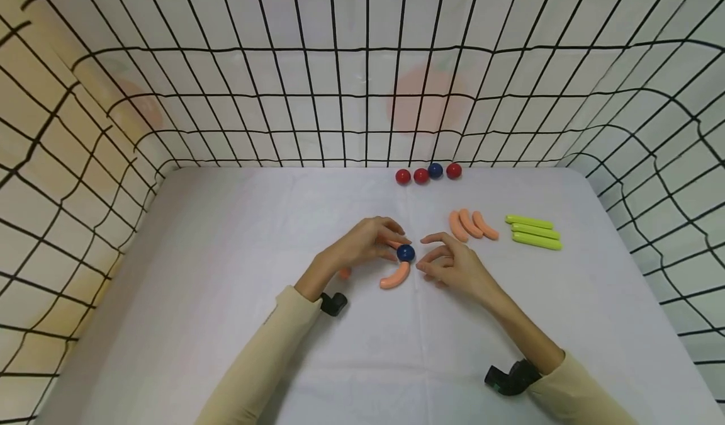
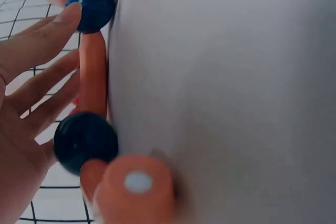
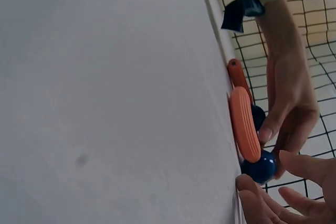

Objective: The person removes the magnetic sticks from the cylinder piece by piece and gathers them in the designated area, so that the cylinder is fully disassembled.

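A blue ball (image 1: 405, 253) lies mid-table, joined to a curved orange stick (image 1: 396, 277) pointing toward the front. From that ball another orange stick (image 2: 93, 74) runs to a second blue ball (image 2: 86, 142). A further orange stick (image 2: 139, 187), with a pale round spot on its end, meets the second ball. My left hand (image 1: 370, 241) pinches the first ball, thumb on its near side and fingers behind. My right hand (image 1: 455, 264) hovers just right of this ball, fingers loosely bent, a gap between its thumb and fingers. The second ball is hidden under my left hand in the head view.
Three red balls (image 1: 403, 176) and another blue ball (image 1: 435, 170) line the table's back edge. Three loose orange sticks (image 1: 470, 224) and three straight yellow-green sticks (image 1: 536, 242) lie to the right. A black wire mesh (image 1: 367, 72) stands around the white table (image 1: 226, 223).
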